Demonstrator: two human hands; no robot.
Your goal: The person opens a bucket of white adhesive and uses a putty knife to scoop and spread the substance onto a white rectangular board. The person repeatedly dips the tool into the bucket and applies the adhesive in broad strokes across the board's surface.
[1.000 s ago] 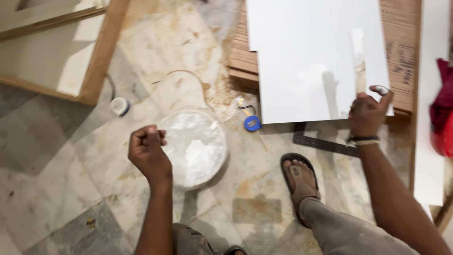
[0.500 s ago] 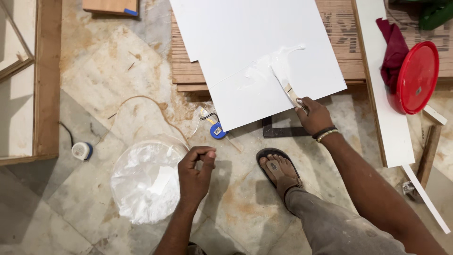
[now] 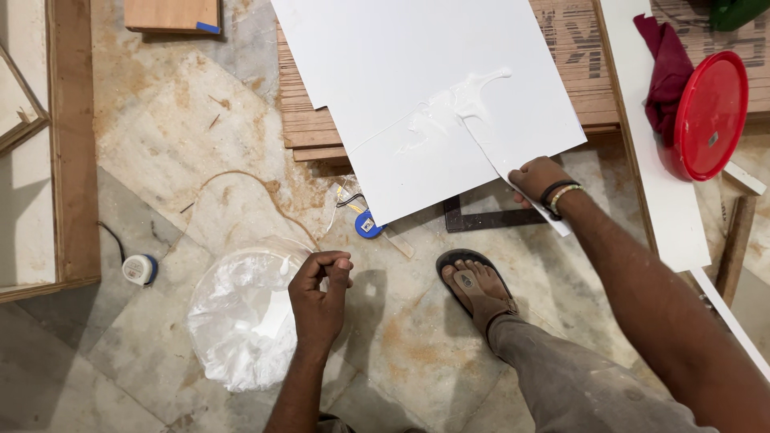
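The right hand, fingers closed around a thin white spreader strip, drags white glue across the white laminate sheet lying on stacked plywood, while the left hand, fingers pinched together holding nothing visible, hovers by the glue-filled plastic bag on the floor.

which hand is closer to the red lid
Right. The right hand is at the white sheet's lower edge, left of the red lid; the left hand is far lower-left, by the plastic bag.

white sheet cut off at top edge, spreader blade's lower part hidden behind right hand
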